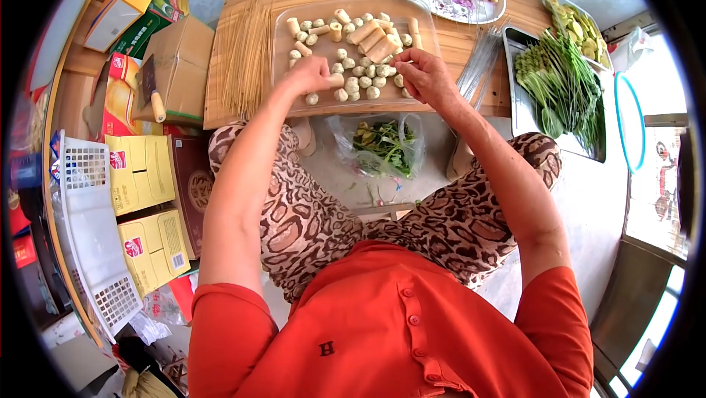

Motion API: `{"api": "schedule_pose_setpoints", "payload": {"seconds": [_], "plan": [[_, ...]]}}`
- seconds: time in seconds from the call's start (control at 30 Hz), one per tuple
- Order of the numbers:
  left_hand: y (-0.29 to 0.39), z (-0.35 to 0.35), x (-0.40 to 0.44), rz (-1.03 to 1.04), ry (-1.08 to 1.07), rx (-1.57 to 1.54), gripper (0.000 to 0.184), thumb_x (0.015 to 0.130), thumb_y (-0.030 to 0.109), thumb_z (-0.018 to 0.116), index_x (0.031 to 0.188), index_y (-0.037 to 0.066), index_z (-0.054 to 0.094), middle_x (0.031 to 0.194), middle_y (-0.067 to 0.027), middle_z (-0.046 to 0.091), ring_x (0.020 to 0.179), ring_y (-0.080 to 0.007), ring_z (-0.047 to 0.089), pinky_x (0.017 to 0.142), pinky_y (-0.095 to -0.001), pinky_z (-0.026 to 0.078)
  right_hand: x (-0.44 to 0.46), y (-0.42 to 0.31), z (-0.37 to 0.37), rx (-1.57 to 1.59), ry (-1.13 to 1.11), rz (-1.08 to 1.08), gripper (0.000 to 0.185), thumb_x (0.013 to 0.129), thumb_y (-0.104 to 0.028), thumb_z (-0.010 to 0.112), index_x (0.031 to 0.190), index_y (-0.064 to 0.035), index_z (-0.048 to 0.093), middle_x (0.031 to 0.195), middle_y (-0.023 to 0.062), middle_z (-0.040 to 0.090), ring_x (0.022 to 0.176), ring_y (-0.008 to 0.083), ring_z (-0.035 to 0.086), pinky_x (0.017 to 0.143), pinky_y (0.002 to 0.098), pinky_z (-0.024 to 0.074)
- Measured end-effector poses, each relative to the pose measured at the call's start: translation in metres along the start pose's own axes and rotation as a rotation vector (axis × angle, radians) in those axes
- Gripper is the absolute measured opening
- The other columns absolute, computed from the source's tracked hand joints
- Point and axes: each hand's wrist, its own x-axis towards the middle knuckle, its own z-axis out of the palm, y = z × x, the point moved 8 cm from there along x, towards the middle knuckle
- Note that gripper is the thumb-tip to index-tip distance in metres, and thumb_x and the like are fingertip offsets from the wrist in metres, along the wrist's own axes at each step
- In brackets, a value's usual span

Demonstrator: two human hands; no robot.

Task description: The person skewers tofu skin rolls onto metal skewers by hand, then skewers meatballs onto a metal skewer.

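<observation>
A: State of the hands?
B: Left hand (pixel 309 76) has a short, pale tan, cylindrical food piece (pixel 335 80) by one end, it looks like. Right hand (pixel 425 78) has thumb and forefinger drawn together; can't tell if anything's pinched.

A: Where's the piece?
B: Upper middle of frame, over the shallow clear plastic tray (pixel 282 45) on the brown wooden bench (pixel 457 39). Small speckled greenish-white balls (pixel 373 93) just beside it.

A: Rest of the tray?
B: More balls, plus thicker tan rolls (pixel 375 38) piled near the middle. Thin straw-coloured sticks (pixel 246 52) left of the tray, thin silvery rods (pixel 482 60) right of it.

A: How would the piece handle?
B: My read: light, softish, a bit springy. Hard squeeze could dent or split it. Grip mid-length on the curved side, light thumb and finger.

A: Balls?
B: Light, probably moist and slippery, apt to roll. Take them across the widest part, low force. Rolls look sturdier; same mid-body hold.
</observation>
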Motion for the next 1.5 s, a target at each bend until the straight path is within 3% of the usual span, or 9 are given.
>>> {"api": "schedule_pose_setpoints", "payload": {"seconds": [0.03, 0.07, 0.13, 0.17, 0.3, 1.43, 1.5], "plan": [[-0.007, -0.002, 0.005, -0.045, -0.085, -0.229, 0.019, 0.078, 0.020, 0.068, 0.081, 0.005, 0.057, 0.070, -0.0041, 0.061, 0.068, -0.0120, 0.060, 0.055, -0.0240, 0.046, -0.001, -0.001, 0.000, -0.015, -0.002, -0.002, 0.014, 0.091, -0.016, 0.053, 0.091, -0.0021, 0.058, 0.054, -0.0028, 0.045, 0.045, 0.0051, 0.039, 0.040, 0.0222, 0.0290], [-0.003, -0.008, 0.002, -0.041, -0.086, -0.227, 0.019, 0.078, 0.020, 0.068, 0.081, 0.005, 0.057, 0.070, -0.0041, 0.061, 0.068, -0.0120, 0.060, 0.055, -0.0240, 0.046, -0.002, -0.002, 0.000, -0.030, -0.004, -0.004, 0.014, 0.091, -0.016, 0.054, 0.091, -0.0025, 0.058, 0.054, -0.0028, 0.046, 0.045, 0.0051, 0.039, 0.040, 0.0224, 0.0295], [-0.001, -0.033, -0.005, -0.042, 0.103, -0.912, 0.022, 0.083, 0.016, 0.065, 0.096, 0.000, 0.058, 0.086, -0.0096, 0.063, 0.071, -0.0128, 0.063, 0.057, -0.0251, 0.051, -0.004, -0.004, 0.000, -0.069, -0.002, -0.016, 0.015, 0.091, -0.017, 0.054, 0.090, -0.0028, 0.058, 0.054, -0.0027, 0.046, 0.046, 0.0051, 0.040, 0.041, 0.0226, 0.0306], [-0.004, -0.036, -0.003, -0.071, 0.100, -1.059, 0.026, 0.086, 0.010, 0.061, 0.107, -0.003, 0.054, 0.094, -0.0107, 0.062, 0.075, -0.0165, 0.063, 0.063, -0.0262, 0.053, -0.005, -0.006, 0.001, -0.108, -0.001, -0.027, 0.015, 0.091, -0.018, 0.054, 0.090, -0.0031, 0.058, 0.054, -0.0026, 0.047, 0.046, 0.0051, 0.042, 0.041, 0.0229, 0.0317], [-0.006, -0.040, 0.002, -0.047, 0.108, -1.417, 0.022, 0.087, 0.008, 0.059, 0.106, -0.001, 0.055, 0.096, -0.0127, 0.063, 0.082, -0.0189, 0.063, 0.073, -0.0291, 0.054, -0.009, -0.013, 0.007, -0.174, -0.020, -0.054, 0.017, 0.091, -0.020, 0.055, 0.090, -0.0023, 0.058, 0.054, -0.0020, 0.048, 0.048, 0.0056, 0.045, 0.044, 0.0233, 0.0351], [0.002, -0.038, 0.011, -0.020, 0.088, -1.524, 0.024, 0.087, 0.009, 0.061, 0.107, -0.003, 0.056, 0.093, -0.0116, 0.064, 0.082, -0.0176, 0.062, 0.075, -0.0285, 0.053, -0.007, -0.011, 0.017, -0.166, -0.062, -0.052, 0.016, 0.091, -0.017, 0.054, 0.092, -0.0010, 0.057, 0.054, -0.0013, 0.049, 0.047, 0.0059, 0.044, 0.044, 0.0240, 0.0349], [0.003, -0.038, 0.011, -0.014, 0.090, -1.526, 0.019, 0.085, 0.007, 0.063, 0.101, -0.001, 0.058, 0.091, -0.0113, 0.064, 0.081, -0.0190, 0.063, 0.075, -0.0306, 0.054, -0.007, -0.010, 0.017, -0.161, -0.064, -0.054, 0.016, 0.091, -0.017, 0.053, 0.092, -0.0009, 0.057, 0.054, -0.0014, 0.048, 0.047, 0.0060, 0.044, 0.044, 0.0240, 0.0349]]}}
